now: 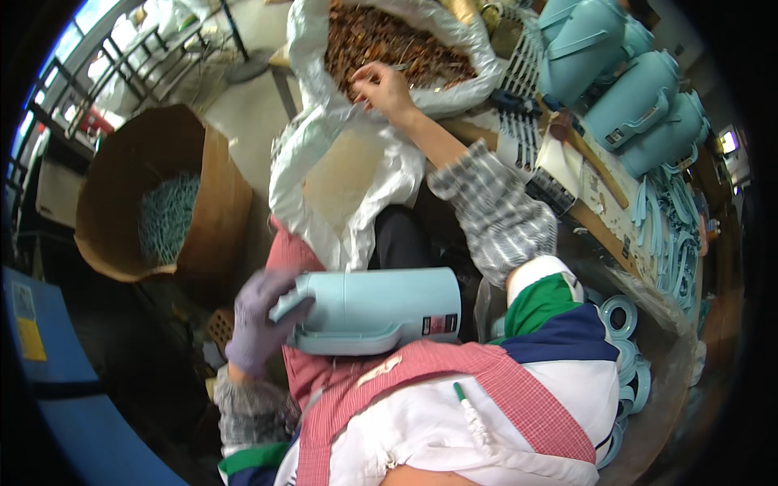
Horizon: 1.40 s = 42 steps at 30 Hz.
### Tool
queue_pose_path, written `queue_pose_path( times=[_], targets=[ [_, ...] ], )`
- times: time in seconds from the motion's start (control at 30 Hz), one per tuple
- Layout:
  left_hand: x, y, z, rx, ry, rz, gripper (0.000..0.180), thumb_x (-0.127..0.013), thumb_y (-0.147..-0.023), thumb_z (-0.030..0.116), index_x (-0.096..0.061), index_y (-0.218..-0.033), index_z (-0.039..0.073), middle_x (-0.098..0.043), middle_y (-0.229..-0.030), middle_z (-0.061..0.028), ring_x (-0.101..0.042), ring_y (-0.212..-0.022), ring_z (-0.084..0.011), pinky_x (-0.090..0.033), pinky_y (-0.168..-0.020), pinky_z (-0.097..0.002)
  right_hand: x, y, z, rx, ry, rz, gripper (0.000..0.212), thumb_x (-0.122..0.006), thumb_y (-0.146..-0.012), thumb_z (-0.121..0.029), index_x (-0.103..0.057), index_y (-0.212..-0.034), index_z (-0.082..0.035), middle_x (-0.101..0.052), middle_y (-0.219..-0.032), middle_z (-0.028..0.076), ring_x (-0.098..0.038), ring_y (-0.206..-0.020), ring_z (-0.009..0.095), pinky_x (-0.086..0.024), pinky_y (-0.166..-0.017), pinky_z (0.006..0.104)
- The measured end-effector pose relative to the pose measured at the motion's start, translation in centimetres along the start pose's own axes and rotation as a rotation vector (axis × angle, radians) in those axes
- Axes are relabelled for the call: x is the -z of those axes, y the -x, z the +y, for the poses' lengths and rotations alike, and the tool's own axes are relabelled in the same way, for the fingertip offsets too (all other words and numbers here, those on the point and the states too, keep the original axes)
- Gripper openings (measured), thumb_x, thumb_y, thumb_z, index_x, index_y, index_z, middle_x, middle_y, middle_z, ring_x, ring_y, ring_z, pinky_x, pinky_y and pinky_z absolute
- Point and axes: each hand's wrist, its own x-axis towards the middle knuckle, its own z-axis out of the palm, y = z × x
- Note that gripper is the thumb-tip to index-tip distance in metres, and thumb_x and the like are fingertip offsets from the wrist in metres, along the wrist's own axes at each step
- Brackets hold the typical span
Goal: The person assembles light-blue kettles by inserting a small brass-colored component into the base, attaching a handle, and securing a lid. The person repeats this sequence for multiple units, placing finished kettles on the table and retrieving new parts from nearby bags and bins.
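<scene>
Across the lap, lying on its side: one pale-blue jug (385,300), handle (348,340) turned toward the torso. At its left end, gloved left hand (263,317), slightly blurred, wrapped around and clasping it. Above a white sack (303,49), bare right hand (384,91), curled inward; cannot tell whether pinching anything. Recommended, as a judgement: keep the jug pressed to the thighs, guard against rolling, pick with fingertips rather than by the fistful, and lift clear of the crumpled rim. Containers noted: within the white sack, a deep load of small brown pieces (397,44); nearer the lap, a second white sack (285,162), open, tan inside, contents not identifiable; to the left, a brown drum (223,182) with tangled blue strips (168,219) low inside; to the right, pale-blue rings (642,387), apparently bagged in plastic. At the tabletop (596,217), further upright or leaning jugs (587,57), contents hidden.
</scene>
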Motion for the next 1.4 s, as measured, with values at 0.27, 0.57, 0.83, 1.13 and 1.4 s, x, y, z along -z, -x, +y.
queue_pose_path(
  times=[0.27, 0.57, 0.83, 1.13, 1.4],
  targets=[
    [-2.8, 0.3, -1.6, -0.230, 0.037, 0.290, 0.027, -0.069, -0.071, -0.001, -0.064, -0.097, 0.004, -0.066, -0.086, -0.0097, -0.065, -0.079, -0.0260, -0.051, -0.068, -0.0323, -6.3, 20.3, -4.2, -0.248, -0.375, -0.760, 0.021, -0.064, -0.084, -0.009, -0.061, -0.101, 0.002, -0.065, -0.087, 0.006, -0.061, -0.077, 0.012, -0.050, -0.065, 0.0238],
    [-1.8, 5.1, 0.2, -0.139, 0.064, 0.065, 0.024, -0.069, -0.069, 0.001, -0.065, -0.092, 0.004, -0.066, -0.085, -0.0093, -0.064, -0.078, -0.0246, -0.050, -0.067, -0.0331, -6.8, 24.0, -7.4, 0.445, 0.365, -0.843, 0.020, -0.069, -0.074, -0.016, -0.067, -0.090, -0.005, -0.064, -0.081, 0.009, -0.061, -0.078, 0.021, -0.048, -0.066, 0.0314],
    [-3.0, 9.2, -0.3, -0.134, 0.171, 0.091, 0.071, -0.083, -0.057, 0.016, -0.050, -0.119, 0.006, -0.050, -0.125, -0.0170, -0.055, -0.109, -0.0317, -0.046, -0.091, -0.0381, -6.7, 24.7, -8.9, -0.043, 0.200, -1.168, 0.020, -0.070, -0.074, -0.017, -0.067, -0.086, -0.001, -0.064, -0.077, 0.011, -0.061, -0.067, 0.022, -0.047, -0.062, 0.0312],
    [-4.8, 10.0, -1.0, -0.141, 0.059, 0.229, 0.053, -0.077, -0.064, 0.020, -0.058, -0.111, 0.006, -0.054, -0.123, -0.0154, -0.056, -0.106, -0.0300, -0.046, -0.086, -0.0381, -7.2, 25.1, -9.2, 0.001, 0.223, -1.243, 0.021, -0.069, -0.075, -0.020, -0.068, -0.085, -0.002, -0.064, -0.078, 0.011, -0.061, -0.069, 0.022, -0.047, -0.063, 0.0309],
    [-3.0, 6.5, -0.5, -0.316, -0.146, 0.124, 0.042, -0.075, -0.060, 0.023, -0.063, -0.097, 0.007, -0.064, -0.092, -0.0073, -0.060, -0.081, -0.0263, -0.044, -0.073, -0.0385, -5.0, 27.4, -7.8, 0.597, 0.487, -0.796, 0.036, -0.072, -0.070, -0.029, -0.062, -0.096, -0.005, -0.061, -0.076, 0.009, -0.059, -0.073, 0.025, -0.047, -0.065, 0.0338]
  ],
)
